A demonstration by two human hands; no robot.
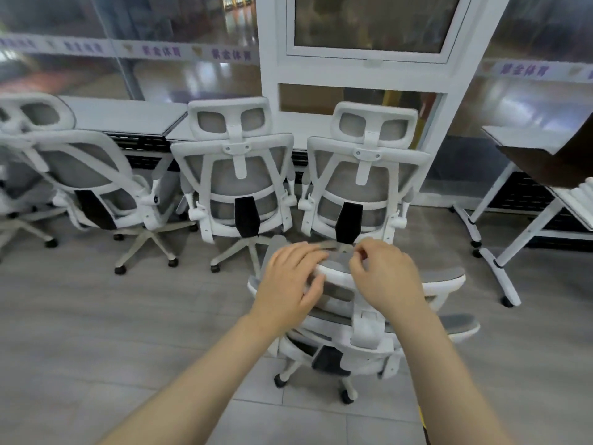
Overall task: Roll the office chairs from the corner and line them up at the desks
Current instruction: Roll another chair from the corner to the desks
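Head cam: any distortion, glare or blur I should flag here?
Head view: strong wide-angle bowing, the window frame and right desk lean outward; bright reflections smear across the glass wall; its purple lettering is soft; hands and nearest chair reasonably sharp; light even, with faint shadows under the chairs.

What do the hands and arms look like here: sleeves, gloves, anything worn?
Both hands are bare: left hand and right hand show no gloves, rings or watch. Both forearms are uncovered right down to the frame's bottom edge, so no sleeves are in view. No markings or straps are visible.
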